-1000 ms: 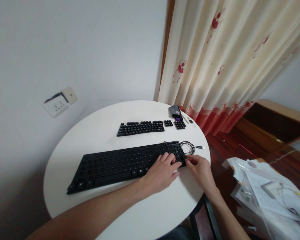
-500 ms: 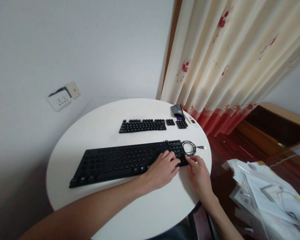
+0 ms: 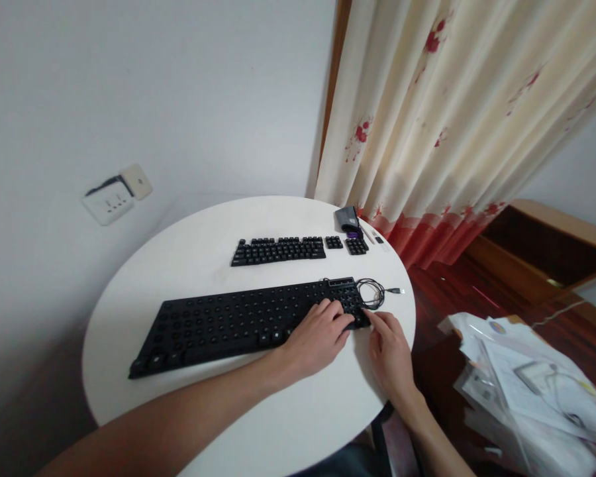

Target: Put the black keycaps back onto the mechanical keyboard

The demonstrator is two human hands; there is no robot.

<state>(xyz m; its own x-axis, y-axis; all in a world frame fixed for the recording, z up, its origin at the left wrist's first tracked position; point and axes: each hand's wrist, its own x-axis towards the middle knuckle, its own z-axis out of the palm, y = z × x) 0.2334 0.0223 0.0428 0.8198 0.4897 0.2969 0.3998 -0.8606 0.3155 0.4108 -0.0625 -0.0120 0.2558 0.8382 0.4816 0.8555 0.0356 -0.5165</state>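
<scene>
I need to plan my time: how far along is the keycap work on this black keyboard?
Done: nearly all caps are off the black keyboard base and laid out in rows as the removed black keycaps further back on the round white table. In hand: the left hand and right hand work at the base's right end. Left: a few caps along the near edge.

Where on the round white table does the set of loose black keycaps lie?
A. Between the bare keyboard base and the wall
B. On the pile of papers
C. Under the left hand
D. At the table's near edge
A: the keycaps lie in rows beyond the keyboard base, on the wall side of the table.
</scene>
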